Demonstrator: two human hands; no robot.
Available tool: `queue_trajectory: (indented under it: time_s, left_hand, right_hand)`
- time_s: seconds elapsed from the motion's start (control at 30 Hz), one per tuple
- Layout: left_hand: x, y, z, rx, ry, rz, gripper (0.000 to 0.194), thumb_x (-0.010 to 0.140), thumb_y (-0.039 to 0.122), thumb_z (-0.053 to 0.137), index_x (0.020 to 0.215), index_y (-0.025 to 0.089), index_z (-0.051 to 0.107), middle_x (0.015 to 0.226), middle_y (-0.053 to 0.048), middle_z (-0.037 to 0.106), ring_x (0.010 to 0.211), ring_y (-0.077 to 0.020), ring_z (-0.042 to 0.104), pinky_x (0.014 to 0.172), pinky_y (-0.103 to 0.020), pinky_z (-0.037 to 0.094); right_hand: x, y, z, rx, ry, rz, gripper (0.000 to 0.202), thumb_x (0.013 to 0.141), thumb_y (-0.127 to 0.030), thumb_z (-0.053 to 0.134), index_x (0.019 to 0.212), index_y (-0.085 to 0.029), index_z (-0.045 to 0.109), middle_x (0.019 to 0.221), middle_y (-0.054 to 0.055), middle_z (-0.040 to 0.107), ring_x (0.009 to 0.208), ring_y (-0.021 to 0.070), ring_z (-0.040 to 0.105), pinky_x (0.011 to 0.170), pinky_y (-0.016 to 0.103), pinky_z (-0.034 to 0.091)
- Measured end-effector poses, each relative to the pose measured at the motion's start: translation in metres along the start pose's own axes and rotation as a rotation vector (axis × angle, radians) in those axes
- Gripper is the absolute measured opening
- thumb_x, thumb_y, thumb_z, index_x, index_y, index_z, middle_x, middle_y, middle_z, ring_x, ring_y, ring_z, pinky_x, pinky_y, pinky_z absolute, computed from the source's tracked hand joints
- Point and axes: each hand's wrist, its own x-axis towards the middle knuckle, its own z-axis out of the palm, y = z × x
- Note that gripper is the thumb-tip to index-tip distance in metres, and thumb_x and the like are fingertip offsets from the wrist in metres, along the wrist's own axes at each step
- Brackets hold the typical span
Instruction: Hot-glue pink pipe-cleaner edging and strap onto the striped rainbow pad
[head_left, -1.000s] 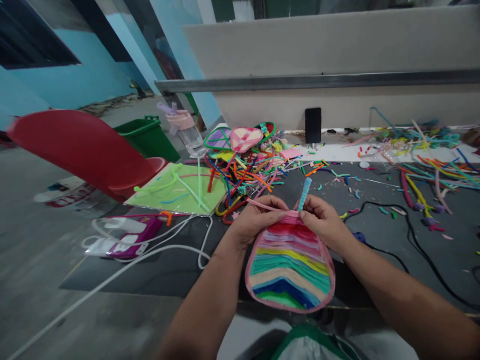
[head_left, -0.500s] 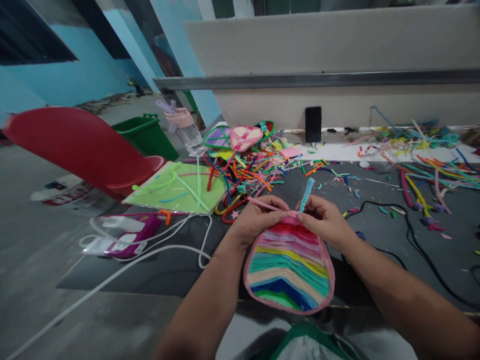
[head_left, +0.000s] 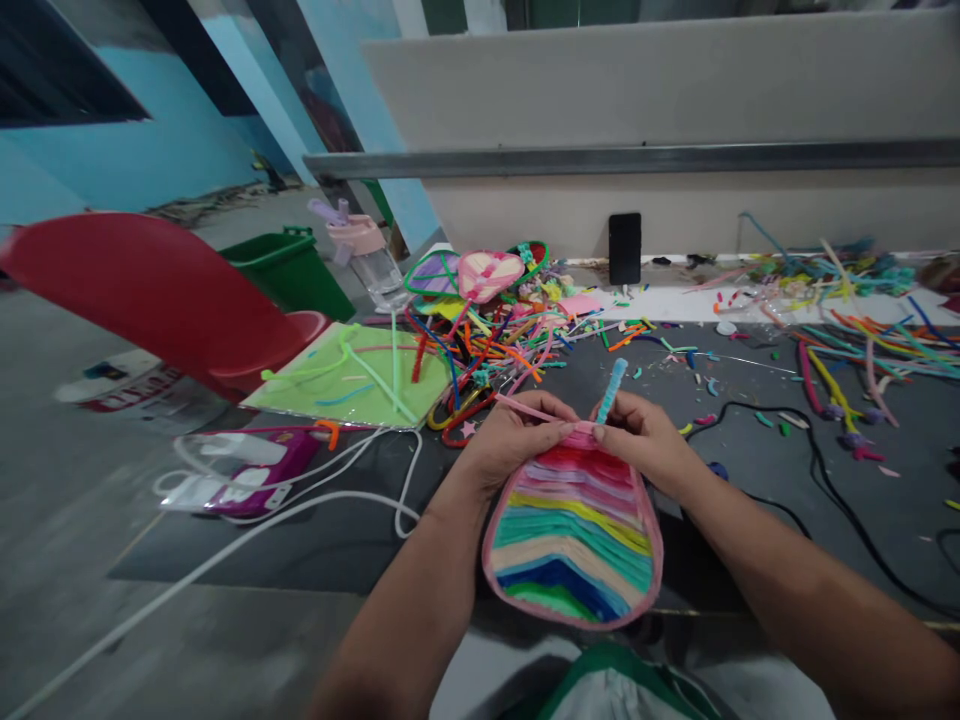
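Note:
A rounded, striped pipe-cleaner panel (head_left: 574,535) hangs from my fingers over the table's near edge. Its rim is pink, with bands of red, pink, yellow, teal, cream, blue and green. My left hand (head_left: 529,430) pinches its top edge at the left, and a loose pink pipe cleaner (head_left: 521,407) sticks out past those fingers. At the right of the same edge, my right hand (head_left: 637,435) is closed on the panel. A light-blue twisted pipe-cleaner piece (head_left: 612,388) rises beside my right fingers; whether they grip it is hidden.
Heaped pipe cleaners (head_left: 487,345) lie beyond my left hand, beside a green sheet (head_left: 360,385) and a water bottle (head_left: 371,255). A phone (head_left: 625,248) leans at the back. A black cable (head_left: 832,480) runs on the right; a purple power strip (head_left: 259,475) sits left.
The panel's lower end has swung slightly to the left. Both hands keep the same pinch on its top edge, and the view has shifted a little.

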Motion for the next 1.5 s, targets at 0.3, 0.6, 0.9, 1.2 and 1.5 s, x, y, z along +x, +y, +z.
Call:
queue_trajectory:
  time_s: [0.3, 0.6, 0.9, 1.2, 1.5]
  left_hand:
    - [0.001, 0.001, 0.0, 0.046, 0.003, 0.009, 0.023, 0.066, 0.03, 0.081, 0.081, 0.015, 0.071, 0.072, 0.0, 0.065, 0.064, -0.009, 0.055, 0.058, -0.018, 0.039]
    - [0.001, -0.001, 0.002, 0.032, -0.011, 0.022, 0.023, 0.064, 0.029, 0.082, 0.079, 0.015, 0.072, 0.077, -0.002, 0.066, 0.068, -0.0117, 0.057, 0.061, -0.021, 0.041]
    - [0.0, 0.003, -0.002, 0.088, 0.091, 0.01, 0.021, 0.066, 0.029, 0.081, 0.079, 0.016, 0.071, 0.071, 0.0, 0.065, 0.065, -0.0098, 0.055, 0.058, -0.02, 0.038]
    - [0.0, 0.004, 0.001, 0.092, 0.091, -0.001, 0.022, 0.065, 0.03, 0.081, 0.078, 0.015, 0.071, 0.072, 0.0, 0.066, 0.065, -0.0112, 0.056, 0.059, -0.021, 0.039]
    - [0.001, 0.003, 0.001, 0.073, 0.089, -0.001, 0.024, 0.063, 0.03, 0.081, 0.078, 0.015, 0.07, 0.07, 0.0, 0.064, 0.063, -0.0114, 0.056, 0.058, -0.022, 0.04]
  right_hand:
    - [-0.001, 0.004, 0.002, 0.114, -0.036, 0.023, 0.021, 0.07, -0.034, 0.07, 0.082, -0.018, 0.062, 0.074, -0.001, 0.063, 0.064, 0.0127, 0.057, 0.059, 0.024, 0.045]
    - [0.001, 0.004, 0.007, 0.061, 0.051, 0.088, 0.017, 0.063, -0.028, 0.068, 0.075, -0.017, 0.061, 0.067, -0.002, 0.062, 0.058, 0.0122, 0.054, 0.054, 0.023, 0.042]
    - [0.006, 0.013, -0.013, 0.163, 0.006, 0.077, 0.016, 0.076, -0.035, 0.064, 0.075, -0.019, 0.06, 0.061, -0.005, 0.05, 0.052, 0.0099, 0.043, 0.051, 0.022, 0.032]
    - [0.006, 0.014, -0.01, 0.184, 0.013, 0.092, 0.016, 0.076, -0.034, 0.067, 0.072, -0.019, 0.061, 0.062, -0.004, 0.053, 0.055, 0.0106, 0.046, 0.054, 0.023, 0.035]
    - [0.001, 0.013, 0.002, 0.35, -0.059, 0.145, 0.022, 0.072, -0.036, 0.075, 0.081, -0.019, 0.065, 0.073, -0.001, 0.065, 0.062, 0.0128, 0.058, 0.063, 0.025, 0.046]
